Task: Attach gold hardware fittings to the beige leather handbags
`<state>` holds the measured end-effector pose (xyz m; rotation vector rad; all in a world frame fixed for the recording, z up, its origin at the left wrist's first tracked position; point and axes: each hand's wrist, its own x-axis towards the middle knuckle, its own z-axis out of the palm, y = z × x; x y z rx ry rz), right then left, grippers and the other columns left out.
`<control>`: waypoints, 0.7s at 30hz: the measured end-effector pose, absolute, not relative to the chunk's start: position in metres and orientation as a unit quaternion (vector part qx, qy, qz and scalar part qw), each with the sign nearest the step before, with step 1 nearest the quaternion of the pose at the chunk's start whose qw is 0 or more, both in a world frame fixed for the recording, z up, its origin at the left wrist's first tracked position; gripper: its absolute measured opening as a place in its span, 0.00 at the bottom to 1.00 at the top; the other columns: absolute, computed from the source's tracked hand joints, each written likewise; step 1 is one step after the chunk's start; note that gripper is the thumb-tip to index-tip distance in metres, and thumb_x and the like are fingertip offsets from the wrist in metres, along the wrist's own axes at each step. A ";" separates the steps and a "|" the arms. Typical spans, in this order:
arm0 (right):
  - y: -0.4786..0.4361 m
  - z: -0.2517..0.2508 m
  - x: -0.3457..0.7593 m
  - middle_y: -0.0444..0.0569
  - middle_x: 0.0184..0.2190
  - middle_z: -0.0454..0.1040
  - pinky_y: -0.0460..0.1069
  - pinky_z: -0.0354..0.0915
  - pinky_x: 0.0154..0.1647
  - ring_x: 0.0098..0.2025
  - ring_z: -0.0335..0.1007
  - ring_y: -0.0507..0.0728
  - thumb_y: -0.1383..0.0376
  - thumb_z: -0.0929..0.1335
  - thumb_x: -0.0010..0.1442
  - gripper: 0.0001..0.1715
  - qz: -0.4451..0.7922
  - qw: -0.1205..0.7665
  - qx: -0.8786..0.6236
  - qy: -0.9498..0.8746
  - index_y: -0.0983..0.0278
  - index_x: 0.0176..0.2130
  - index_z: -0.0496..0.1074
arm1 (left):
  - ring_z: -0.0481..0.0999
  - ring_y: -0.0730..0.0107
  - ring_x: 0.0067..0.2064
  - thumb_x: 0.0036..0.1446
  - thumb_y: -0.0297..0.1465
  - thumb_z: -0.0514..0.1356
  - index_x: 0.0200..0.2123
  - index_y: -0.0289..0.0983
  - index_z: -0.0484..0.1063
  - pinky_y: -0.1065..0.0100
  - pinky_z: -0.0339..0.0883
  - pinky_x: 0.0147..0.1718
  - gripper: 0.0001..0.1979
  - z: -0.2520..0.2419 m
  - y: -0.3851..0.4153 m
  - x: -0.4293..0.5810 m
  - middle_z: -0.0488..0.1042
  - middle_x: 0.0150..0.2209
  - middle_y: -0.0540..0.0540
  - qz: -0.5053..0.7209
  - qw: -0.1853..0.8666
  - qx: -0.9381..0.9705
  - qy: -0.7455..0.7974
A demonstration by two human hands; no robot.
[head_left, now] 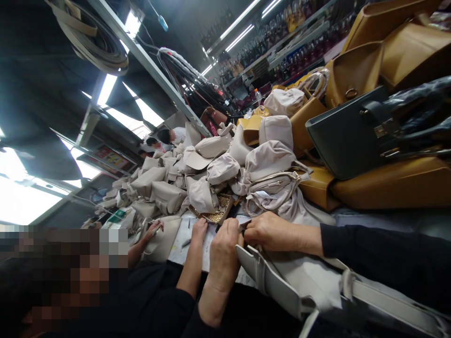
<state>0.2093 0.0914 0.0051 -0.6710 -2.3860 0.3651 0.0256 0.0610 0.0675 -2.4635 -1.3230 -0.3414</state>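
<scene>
My left hand (225, 249) is closed with its fingers curled. Close beside it my right hand (271, 232) pinches, thumb and fingers together. Between the fingers shows a small dark piece, mostly covered; I cannot make out what it is. Right below both hands lies a pale beige handbag (317, 277), tilted, with its flap end and strap towards me. Just beyond my left hand is a shallow box (223, 209) of small gold-coloured metal parts, and a soft beige bag (202, 195) lies partly over it.
A co-worker sits on my left, one hand (200, 228) by the box, the other on a beige bag (164, 239). Beige bags (165, 195) are heaped along the table (181, 244). Mustard bags (387, 188) and a dark green bag (345, 131) pile up at right.
</scene>
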 end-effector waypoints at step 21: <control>0.087 0.010 0.210 0.46 0.33 0.80 0.48 0.53 0.30 0.32 0.73 0.54 0.71 0.69 0.62 0.05 0.140 0.328 -0.271 -0.894 0.63 0.36 0.77 | 0.77 0.58 0.40 0.63 0.24 0.59 0.36 0.38 0.68 0.66 0.70 0.34 0.04 0.075 0.062 0.033 0.74 0.37 0.44 0.036 0.244 -0.819 -0.518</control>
